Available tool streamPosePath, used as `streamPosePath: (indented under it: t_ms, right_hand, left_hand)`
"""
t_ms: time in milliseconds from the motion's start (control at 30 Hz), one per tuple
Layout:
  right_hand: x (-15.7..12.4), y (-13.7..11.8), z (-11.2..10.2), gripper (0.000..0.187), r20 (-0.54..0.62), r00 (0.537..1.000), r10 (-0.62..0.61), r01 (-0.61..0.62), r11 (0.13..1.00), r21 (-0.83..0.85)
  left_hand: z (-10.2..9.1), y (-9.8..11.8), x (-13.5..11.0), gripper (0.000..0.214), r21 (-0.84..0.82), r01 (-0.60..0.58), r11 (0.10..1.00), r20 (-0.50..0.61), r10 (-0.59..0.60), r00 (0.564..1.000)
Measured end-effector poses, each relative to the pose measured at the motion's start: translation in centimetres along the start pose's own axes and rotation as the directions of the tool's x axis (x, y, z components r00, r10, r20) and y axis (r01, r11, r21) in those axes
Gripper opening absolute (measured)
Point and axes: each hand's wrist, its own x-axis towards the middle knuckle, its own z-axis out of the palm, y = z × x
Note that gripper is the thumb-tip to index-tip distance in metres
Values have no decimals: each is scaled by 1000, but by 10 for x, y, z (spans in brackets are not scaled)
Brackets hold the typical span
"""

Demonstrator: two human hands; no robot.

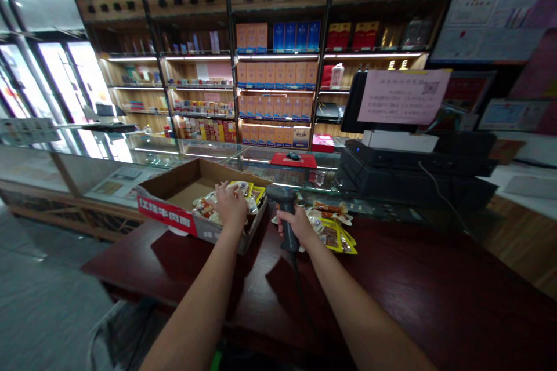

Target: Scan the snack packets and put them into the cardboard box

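My right hand (298, 226) is wrapped around the handle of a dark barcode scanner (287, 203), held upright above the table with its cord hanging down. My left hand (230, 206) reaches into an open cardboard box (165, 188) with a red printed label. Its fingers are bent and apart over clear and yellow snack packets (252, 191) in the box's right part; whether they touch a packet is hard to make out. Right of the scanner, more packets lie in a pile, with yellow-edged ones (333, 235) in front and brown food in clear wrap (331, 207) behind.
The box and the pile rest on a dark red wooden table (174, 272). Behind runs a glass counter (256, 153) with a mouse (293, 156) on a red mat. A monitor bearing a pink paper sheet (402, 95) stands on black equipment (418, 174) at right. Stocked shelves line the wall.
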Motion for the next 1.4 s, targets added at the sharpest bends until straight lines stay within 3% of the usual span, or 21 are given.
streamPosePath:
  t_ms: [133, 267, 367, 433, 533, 667, 767, 900, 1100, 1400]
  right_hand:
    - [-9, 3, -26, 27, -82, 997, 8, -9, 1000, -6]
    - [-24, 8, -68, 26, -215, 976, -17, 12, 1000, -23]
    - [-34, 15, -101, 29, -316, 949, -11, 6, 1000, -18]
    - [-40, 21, -119, 31, -361, 932, -13, 8, 1000, -15]
    - [-46, 30, -137, 32, -390, 921, -18, 17, 1000, -7]
    - [-48, 41, -143, 32, -358, 933, 32, -43, 999, -23]
    - [-47, 43, -141, 31, -315, 947, 62, -88, 994, -71]
    - [-50, 37, -136, 32, -296, 954, 46, -68, 995, -67]
    - [-59, 28, -132, 31, -232, 973, 4, -12, 999, -31]
    - [-54, 41, -133, 32, -149, 989, 15, -34, 992, -124]
  left_hand:
    - [10, 25, -21, 22, -155, -193, 969, 13, 198, 980]
    - [35, 53, -61, 16, -331, -275, 903, 276, 371, 887]
    - [55, 69, -93, 21, -219, -264, 939, 514, 341, 787]
    - [64, 76, -110, 30, -94, -288, 953, 608, 284, 742]
    - [72, 80, -127, 37, 2, -339, 941, 669, 251, 700]
    - [77, 74, -134, 29, -30, -382, 924, 703, 291, 649]
    - [82, 64, -131, 19, -119, -362, 924, 656, 347, 670]
    - [83, 51, -121, 28, -220, -258, 941, 520, 337, 785]
    - [76, 40, -108, 35, -80, -201, 976, 426, 216, 878]
    - [80, 35, -106, 36, -39, -186, 982, 429, 184, 884]
